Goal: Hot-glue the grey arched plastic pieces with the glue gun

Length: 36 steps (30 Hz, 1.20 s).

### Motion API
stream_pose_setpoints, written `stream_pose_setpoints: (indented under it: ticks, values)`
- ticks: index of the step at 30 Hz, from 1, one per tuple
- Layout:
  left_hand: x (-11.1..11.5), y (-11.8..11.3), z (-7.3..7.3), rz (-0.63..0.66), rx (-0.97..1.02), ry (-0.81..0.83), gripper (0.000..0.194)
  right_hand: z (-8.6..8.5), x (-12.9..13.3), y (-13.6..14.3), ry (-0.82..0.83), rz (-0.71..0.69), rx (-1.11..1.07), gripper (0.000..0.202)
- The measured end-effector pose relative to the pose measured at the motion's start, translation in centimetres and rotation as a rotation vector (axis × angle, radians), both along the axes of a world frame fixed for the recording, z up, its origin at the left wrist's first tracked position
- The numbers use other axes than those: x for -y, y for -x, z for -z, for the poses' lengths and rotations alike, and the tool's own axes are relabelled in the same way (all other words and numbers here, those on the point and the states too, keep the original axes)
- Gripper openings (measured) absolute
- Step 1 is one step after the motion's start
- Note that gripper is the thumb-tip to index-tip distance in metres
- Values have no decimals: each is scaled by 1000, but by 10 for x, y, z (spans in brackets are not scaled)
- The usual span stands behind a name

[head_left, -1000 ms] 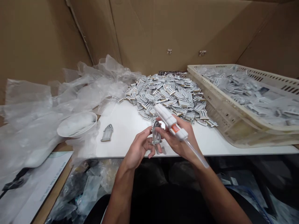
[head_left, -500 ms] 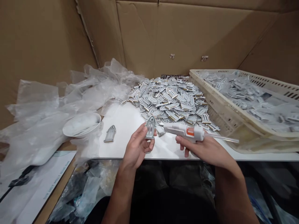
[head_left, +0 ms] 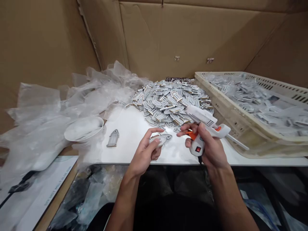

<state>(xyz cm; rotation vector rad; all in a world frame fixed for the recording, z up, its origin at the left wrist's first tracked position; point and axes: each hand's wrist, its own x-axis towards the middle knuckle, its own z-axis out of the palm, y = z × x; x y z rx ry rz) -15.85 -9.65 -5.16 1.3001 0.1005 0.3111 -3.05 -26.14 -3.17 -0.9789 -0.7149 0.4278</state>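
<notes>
So in the head view, left hand (head_left: 144,152) has a small grey-white arched window-shaped piece (head_left: 163,140) pinched in its fingers, just below frame centre, tilted nearly flat over the white desk (head_left: 128,123); I'd guess the edge grip is to leave most of it uncovered. Right hand (head_left: 215,150), right of centre, has its fingers wrapped round a white glue gun with an orange trigger (head_left: 203,118), nozzle angled up-left, probably so the tip's clear of both hands. Matching pieces sit heaped (head_left: 166,107) mid-frame, handy for either hand, while a single arched piece (head_left: 112,138) lies apart left of centre, maybe so it doesn't get mixed in.
</notes>
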Motion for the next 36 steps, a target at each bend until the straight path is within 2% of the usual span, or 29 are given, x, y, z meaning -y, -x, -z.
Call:
stream_pose_setpoints:
  ticks: [4,9,11,16,24,29,36]
  values:
    - [-1,1,1,56,35,12,46,2,-10,1,110,150,122,27]
    - [-1,3,3,92,49,-1,50,-2,-9,-5,505,181,335,36]
    - [-1,3,4,101,45,-28,52,-7,-9,-6,589,150,366,36]
    - [1,4,3,103,37,-78,58,-13,-16,-4,583,37,353,30]
    - [2,5,3,115,-2,-182,58,-8,-22,-3,580,54,310,37]
    - [2,4,1,105,0,-243,54,-3,-23,-5,514,121,293,31]
    - [0,4,4,106,13,-203,51,-3,-13,-13,339,236,183,42]
